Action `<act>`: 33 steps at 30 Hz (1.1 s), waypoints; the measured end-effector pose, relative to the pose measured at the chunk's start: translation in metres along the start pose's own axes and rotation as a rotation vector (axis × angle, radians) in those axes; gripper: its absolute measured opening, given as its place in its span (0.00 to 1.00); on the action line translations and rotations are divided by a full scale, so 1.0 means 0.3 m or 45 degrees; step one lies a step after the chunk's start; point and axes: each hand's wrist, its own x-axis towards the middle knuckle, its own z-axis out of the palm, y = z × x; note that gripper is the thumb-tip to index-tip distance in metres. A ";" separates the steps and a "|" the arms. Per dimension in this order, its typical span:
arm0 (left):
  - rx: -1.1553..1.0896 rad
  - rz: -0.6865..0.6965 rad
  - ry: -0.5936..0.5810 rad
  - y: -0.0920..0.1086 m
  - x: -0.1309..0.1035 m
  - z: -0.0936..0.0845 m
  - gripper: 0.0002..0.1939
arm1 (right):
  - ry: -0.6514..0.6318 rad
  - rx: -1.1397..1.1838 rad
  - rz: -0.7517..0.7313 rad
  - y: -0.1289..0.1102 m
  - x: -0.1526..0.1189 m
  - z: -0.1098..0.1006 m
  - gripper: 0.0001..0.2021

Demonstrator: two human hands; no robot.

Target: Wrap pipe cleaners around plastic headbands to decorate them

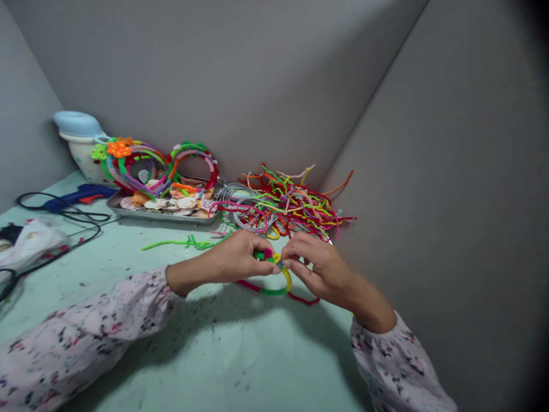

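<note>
Between my hands is a ring wrapped in pipe cleaner (274,292), with green, yellow and dark pink sections. My left hand (235,256) is closed on its upper side, thumb and fingers pinching it where green and magenta fuzz shows. My right hand (323,269) pinches at a small yellow and purple bit of pipe cleaner (278,259) on the ring, fingertips close to those of the left. Below the right hand a dark red pipe cleaner (305,300) hangs or lies in a bend; its ends are hidden. The far part of the ring is covered by my left hand.
Behind my hands lies a tangled heap of pipe cleaners (300,200) beside coiled grey wire (240,197). A metal tray (163,216) holds shells and several wrapped hoops (214,169). Leftward are a blue glue gun (79,196), black cable (88,216), plastic bag (36,240) and lidded container (83,151).
</note>
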 end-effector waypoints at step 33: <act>-0.822 -0.114 0.153 -0.053 0.031 0.012 0.15 | 0.124 0.732 0.623 0.036 0.021 0.048 0.10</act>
